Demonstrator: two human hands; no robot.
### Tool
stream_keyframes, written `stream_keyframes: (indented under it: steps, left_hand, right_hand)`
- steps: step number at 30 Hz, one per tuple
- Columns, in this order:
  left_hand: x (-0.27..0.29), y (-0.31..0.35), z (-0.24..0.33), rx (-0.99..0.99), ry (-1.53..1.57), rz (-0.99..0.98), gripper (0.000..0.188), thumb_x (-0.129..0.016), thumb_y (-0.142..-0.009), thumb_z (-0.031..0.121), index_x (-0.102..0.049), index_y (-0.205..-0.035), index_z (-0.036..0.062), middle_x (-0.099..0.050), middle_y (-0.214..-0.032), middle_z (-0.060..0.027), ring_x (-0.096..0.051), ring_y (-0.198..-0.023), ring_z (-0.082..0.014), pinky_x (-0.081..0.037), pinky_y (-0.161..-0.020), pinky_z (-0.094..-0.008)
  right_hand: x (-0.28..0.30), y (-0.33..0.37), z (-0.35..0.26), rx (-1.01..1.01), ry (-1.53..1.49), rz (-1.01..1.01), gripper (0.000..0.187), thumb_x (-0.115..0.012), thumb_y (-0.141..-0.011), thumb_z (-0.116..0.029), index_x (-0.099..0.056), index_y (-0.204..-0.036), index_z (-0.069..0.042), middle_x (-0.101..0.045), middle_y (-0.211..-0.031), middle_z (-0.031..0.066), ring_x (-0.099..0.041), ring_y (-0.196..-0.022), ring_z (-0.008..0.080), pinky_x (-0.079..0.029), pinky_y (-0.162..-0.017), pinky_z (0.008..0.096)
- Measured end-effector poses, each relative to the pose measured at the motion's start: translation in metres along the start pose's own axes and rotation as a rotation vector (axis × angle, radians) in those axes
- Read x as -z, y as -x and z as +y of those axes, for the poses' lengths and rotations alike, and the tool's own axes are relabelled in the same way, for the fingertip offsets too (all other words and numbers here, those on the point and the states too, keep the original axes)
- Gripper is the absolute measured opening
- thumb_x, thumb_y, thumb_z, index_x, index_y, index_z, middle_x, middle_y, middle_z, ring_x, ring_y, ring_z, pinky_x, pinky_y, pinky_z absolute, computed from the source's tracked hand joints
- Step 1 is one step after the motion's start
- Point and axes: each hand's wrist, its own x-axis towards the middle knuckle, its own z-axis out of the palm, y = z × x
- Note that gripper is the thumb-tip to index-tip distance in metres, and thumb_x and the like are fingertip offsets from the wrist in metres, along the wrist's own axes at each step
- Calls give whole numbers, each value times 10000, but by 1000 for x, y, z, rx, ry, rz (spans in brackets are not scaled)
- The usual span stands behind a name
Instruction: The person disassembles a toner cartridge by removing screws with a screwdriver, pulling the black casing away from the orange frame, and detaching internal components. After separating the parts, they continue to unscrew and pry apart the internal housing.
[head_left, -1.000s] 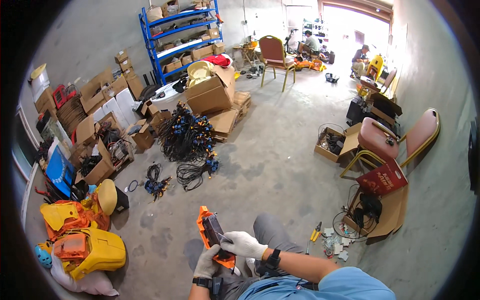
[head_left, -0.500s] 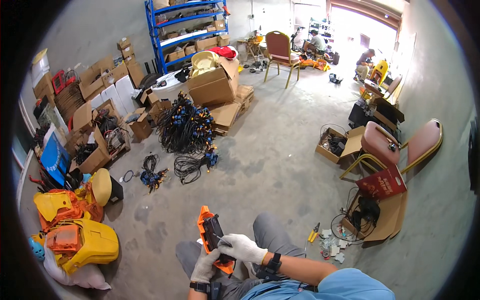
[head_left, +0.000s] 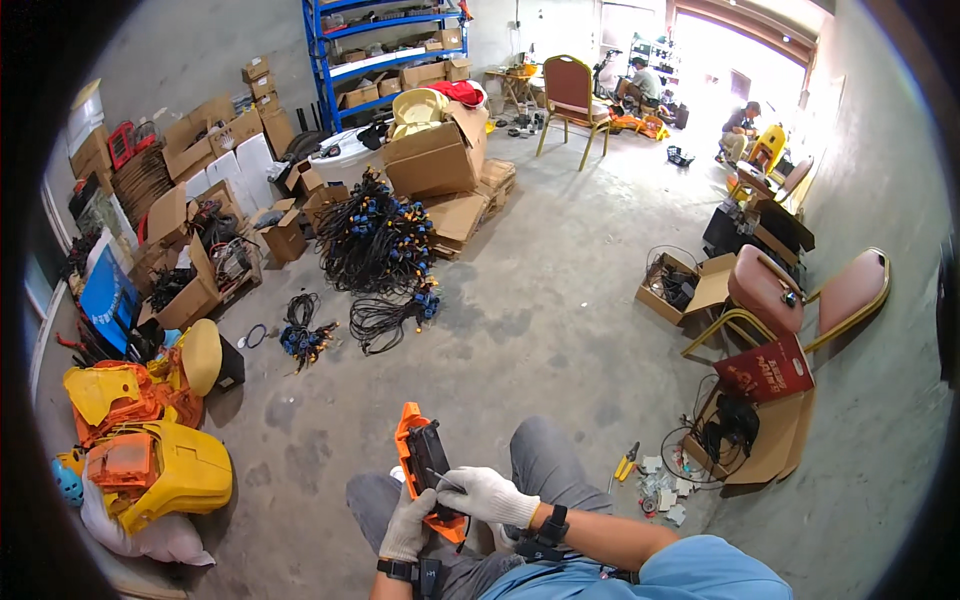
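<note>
Above my lap I have an orange plastic housing (head_left: 406, 428), tilted, with a black box-like part (head_left: 426, 456) set in its open side. My left hand (head_left: 406, 527), in a whitish work glove, is closed around the lower left edge of the housing. From the right, my gloved right hand (head_left: 492, 497) pinches a thin rod-like tool (head_left: 441, 479), whose tip points at the black part. The tool's exact kind is too small to make out. A short black cable end (head_left: 462, 545) hangs at the housing's lower end.
Yellow-handled pliers (head_left: 627, 462) and scraps (head_left: 665, 490) lie on the floor at my right, beside an open carton (head_left: 785, 440) and a folding chair (head_left: 765, 290). Yellow and orange shells (head_left: 190, 475) stand at left. Cable bundles (head_left: 370, 240) lie ahead. Two people work far back.
The whole view has shifted slightly as my head moved. Both hands keep their hold on the housing and the thin tool, with hardly any movement.
</note>
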Motion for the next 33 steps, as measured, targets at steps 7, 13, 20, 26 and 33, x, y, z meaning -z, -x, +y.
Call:
stream_keyframes:
  steps: [7,13,20,26,33]
  left_hand:
    - [-7,3,6,-11,11,-32,564,-763,-995,191,-515,-1482,51,-689,-1283,-101,-718,-1131,-242,-615,-997,-421]
    - [-3,3,3,-28,-26,-38,581,-800,-974,216,-533,-1467,62,-705,-1252,-64,-718,-1120,-217,-616,-972,-398]
    - [-9,6,8,-23,-33,-43,580,-821,-952,209,-547,-1445,75,-708,-1230,-51,-731,-1054,-209,-637,-906,-406]
    - [-11,3,8,3,-46,-16,557,-792,-947,158,-546,-1438,62,-703,-1219,-54,-728,-1059,-209,-634,-916,-404]
    - [-6,4,4,38,-20,27,494,-668,-948,40,-553,-1428,36,-700,-1208,-80,-727,-1048,-219,-633,-912,-399]
  right_hand:
    - [-3,5,1,41,-16,51,269,-705,-996,-283,-741,-1129,-52,-751,-1071,187,-729,-1034,387,-584,-894,451]
    - [-8,9,5,36,26,75,267,-719,-999,-275,-752,-1171,-73,-745,-1095,160,-739,-1044,355,-593,-906,424]
    - [-10,7,10,54,55,68,246,-720,-986,-278,-744,-1129,-79,-738,-1090,146,-729,-1030,370,-592,-889,445]
    - [-7,8,6,46,65,78,208,-711,-984,-254,-706,-1104,-84,-706,-1042,159,-714,-1006,387,-582,-876,461]
    - [-10,5,2,24,82,7,260,-700,-1001,-282,-728,-1174,-89,-706,-1106,152,-703,-1062,390,-574,-914,456]
